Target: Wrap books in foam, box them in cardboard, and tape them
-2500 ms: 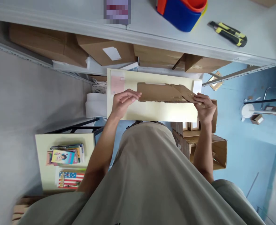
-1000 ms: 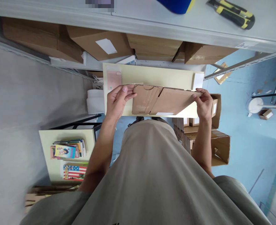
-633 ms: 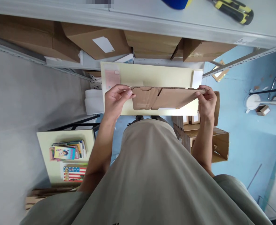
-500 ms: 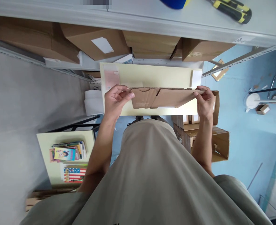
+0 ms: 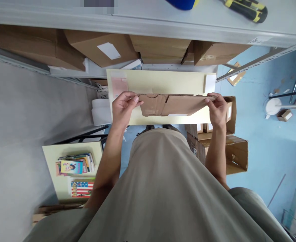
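A flattened cardboard box [image 5: 179, 105] is held tilted over a pale yellow table [image 5: 163, 80]. My left hand [image 5: 124, 107] pinches its upper left corner between thumb and fingers. At the opposite upper corner, my right hand [image 5: 217, 109] grips the cardboard the same way. A slot and fold lines show on the face turned toward me, and a white patch lies along its lower edge. Behind the left hand, a pinkish sheet [image 5: 119, 84] rests on the table; a white block-like stack [image 5: 209, 84] lies behind the right hand.
A shelf ahead holds several cardboard boxes [image 5: 160, 50]; a black and yellow screwdriver [image 5: 251, 11] lies on its top. Open cartons [image 5: 236, 156] stand at right on the floor. At left are a white roll [image 5: 101, 112] and a side table with books [image 5: 74, 164].
The view has shifted slightly. Both hands keep their grip on the cardboard, with the left thumb and right hand moved a little to the left.
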{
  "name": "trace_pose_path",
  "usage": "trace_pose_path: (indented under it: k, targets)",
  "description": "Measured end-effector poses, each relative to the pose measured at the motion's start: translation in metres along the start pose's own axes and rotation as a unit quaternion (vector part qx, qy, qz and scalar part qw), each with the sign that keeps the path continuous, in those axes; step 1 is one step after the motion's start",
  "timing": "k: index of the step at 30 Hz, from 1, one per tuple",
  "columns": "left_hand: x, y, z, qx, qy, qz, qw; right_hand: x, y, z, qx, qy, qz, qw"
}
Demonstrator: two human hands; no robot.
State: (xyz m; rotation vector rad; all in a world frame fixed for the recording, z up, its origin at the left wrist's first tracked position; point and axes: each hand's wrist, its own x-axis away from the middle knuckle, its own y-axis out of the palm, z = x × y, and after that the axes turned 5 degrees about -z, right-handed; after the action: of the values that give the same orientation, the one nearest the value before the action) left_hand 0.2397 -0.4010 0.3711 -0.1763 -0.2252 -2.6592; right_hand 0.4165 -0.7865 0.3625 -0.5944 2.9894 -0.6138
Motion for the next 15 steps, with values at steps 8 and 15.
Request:
trace_pose_path:
  k: [8, 15]
  targets:
    - [-0.01, 0.002, -0.023, -0.025, -0.014, 0.02, 0.999, -0.002, 0.019, -0.008, -0.019, 0.012, -0.009, 1.0]
    - [-0.009, 0.003, -0.041, -0.062, 0.008, 0.02, 0.998, 0.006, 0.025, -0.004, -0.04, -0.002, -0.028, 0.999]
